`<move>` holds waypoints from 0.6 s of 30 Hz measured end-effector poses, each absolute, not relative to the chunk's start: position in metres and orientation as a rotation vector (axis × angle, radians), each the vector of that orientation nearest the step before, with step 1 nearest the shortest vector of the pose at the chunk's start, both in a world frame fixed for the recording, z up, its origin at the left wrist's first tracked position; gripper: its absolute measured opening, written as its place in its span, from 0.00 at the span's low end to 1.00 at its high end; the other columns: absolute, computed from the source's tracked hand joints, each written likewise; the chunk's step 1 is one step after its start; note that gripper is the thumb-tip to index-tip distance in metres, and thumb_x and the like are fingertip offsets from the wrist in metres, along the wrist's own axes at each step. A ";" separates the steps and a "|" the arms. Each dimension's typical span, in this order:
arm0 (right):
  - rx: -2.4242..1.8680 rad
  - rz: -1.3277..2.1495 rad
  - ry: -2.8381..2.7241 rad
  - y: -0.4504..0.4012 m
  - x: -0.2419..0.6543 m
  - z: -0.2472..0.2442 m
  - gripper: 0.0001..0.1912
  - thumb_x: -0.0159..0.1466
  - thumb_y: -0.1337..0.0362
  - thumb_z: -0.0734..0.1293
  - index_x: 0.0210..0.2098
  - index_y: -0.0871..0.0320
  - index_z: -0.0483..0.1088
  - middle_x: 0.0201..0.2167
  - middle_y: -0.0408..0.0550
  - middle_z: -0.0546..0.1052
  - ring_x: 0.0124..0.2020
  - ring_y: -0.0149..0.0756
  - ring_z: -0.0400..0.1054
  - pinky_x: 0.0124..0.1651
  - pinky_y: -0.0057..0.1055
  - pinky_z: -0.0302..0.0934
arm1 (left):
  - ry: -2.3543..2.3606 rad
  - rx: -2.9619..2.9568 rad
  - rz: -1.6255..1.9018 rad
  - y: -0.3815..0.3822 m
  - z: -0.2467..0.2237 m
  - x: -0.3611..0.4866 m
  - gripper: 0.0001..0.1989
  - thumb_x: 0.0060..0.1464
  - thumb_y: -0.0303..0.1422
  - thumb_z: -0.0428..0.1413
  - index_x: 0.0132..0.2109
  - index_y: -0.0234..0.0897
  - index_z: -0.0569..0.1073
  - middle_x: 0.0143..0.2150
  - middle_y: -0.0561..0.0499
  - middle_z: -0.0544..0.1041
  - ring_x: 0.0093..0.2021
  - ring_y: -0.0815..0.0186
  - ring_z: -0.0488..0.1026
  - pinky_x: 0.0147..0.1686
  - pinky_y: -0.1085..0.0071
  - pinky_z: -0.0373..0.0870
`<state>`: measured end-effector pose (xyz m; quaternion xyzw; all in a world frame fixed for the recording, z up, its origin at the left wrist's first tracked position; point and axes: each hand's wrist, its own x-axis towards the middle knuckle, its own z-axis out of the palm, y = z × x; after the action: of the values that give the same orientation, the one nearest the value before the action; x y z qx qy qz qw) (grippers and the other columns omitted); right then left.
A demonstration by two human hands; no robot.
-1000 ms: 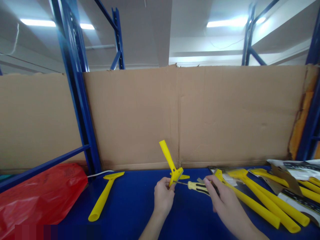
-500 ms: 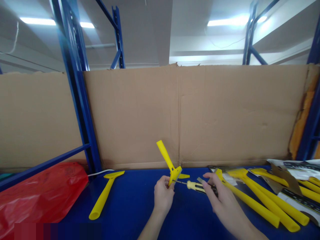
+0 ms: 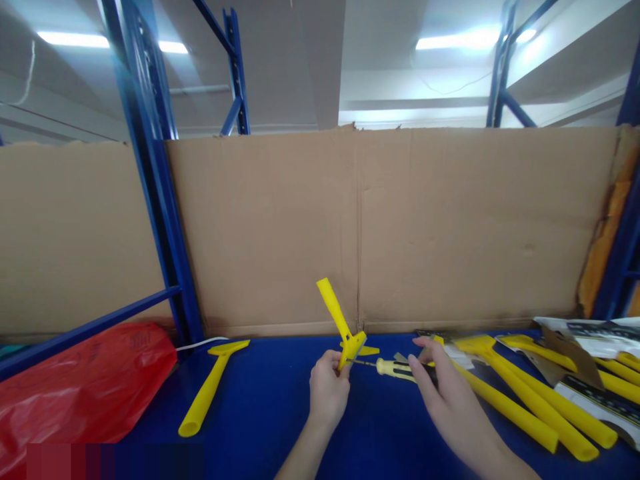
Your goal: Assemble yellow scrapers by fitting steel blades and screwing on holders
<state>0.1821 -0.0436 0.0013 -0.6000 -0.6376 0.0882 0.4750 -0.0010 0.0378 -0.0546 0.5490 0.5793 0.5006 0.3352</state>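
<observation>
My left hand (image 3: 329, 387) is closed on the head of a yellow scraper (image 3: 334, 308), whose handle points up and away to the left. My right hand (image 3: 450, 400) grips the black rear end of a screwdriver (image 3: 393, 368) with a cream and black handle. Its thin shaft runs left, and the tip meets the scraper head close to my left fingertips. Just behind the screwdriver handle shows a small grey flat piece (image 3: 400, 358); I cannot tell what it rests on. Another yellow piece partly shows behind the held scraper head.
One yellow scraper (image 3: 205, 393) lies on the blue tabletop (image 3: 260, 413) to the left, beside a red plastic bag (image 3: 95, 387). Several yellow scrapers (image 3: 545, 400) and printed packaging (image 3: 600, 400) lie at the right. A cardboard panel (image 3: 280, 233) and blue rack post (image 3: 155, 200) stand behind.
My right hand has shifted slightly to the right along the screwdriver, and its fingers have changed position a little. My left hand and the scraper stay almost where they were.
</observation>
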 end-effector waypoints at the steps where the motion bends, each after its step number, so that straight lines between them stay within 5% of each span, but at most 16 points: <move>1: -1.452 0.203 -1.552 -0.044 0.183 0.000 0.18 0.63 0.54 0.56 0.49 0.54 0.57 0.34 0.47 0.69 0.33 0.40 0.70 0.36 0.37 0.67 | 1.515 1.441 1.304 0.038 -0.055 -0.001 0.04 0.46 0.28 0.61 0.30 0.36 0.73 0.27 0.52 0.77 0.26 0.67 0.74 0.25 0.76 0.66; 5: -1.345 0.347 -1.601 -0.045 0.182 -0.004 0.20 0.62 0.59 0.57 0.52 0.51 0.52 0.42 0.48 0.67 0.32 0.35 0.69 0.33 0.32 0.67 | 1.512 1.471 1.300 0.037 -0.055 -0.001 0.02 0.48 0.27 0.59 0.32 0.36 0.73 0.26 0.51 0.77 0.26 0.67 0.74 0.25 0.75 0.67; 14: -1.436 0.271 -1.636 -0.041 0.184 -0.001 0.16 0.65 0.54 0.53 0.47 0.54 0.61 0.26 0.44 0.71 0.28 0.41 0.70 0.35 0.37 0.65 | 1.537 1.476 1.285 0.037 -0.055 -0.002 0.04 0.47 0.30 0.61 0.32 0.36 0.73 0.27 0.51 0.77 0.27 0.67 0.75 0.27 0.76 0.68; 18: -1.450 0.315 -1.606 -0.040 0.185 -0.003 0.19 0.62 0.54 0.57 0.50 0.54 0.58 0.38 0.50 0.70 0.34 0.40 0.70 0.37 0.37 0.67 | 1.587 1.424 1.263 0.037 -0.052 -0.001 0.05 0.47 0.30 0.61 0.32 0.36 0.73 0.28 0.51 0.78 0.27 0.67 0.75 0.27 0.76 0.69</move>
<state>0.1846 -0.0404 -0.0030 -0.5890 -0.6524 0.1280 0.4593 -0.0014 0.0369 -0.0525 0.5432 0.6055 0.4819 0.3257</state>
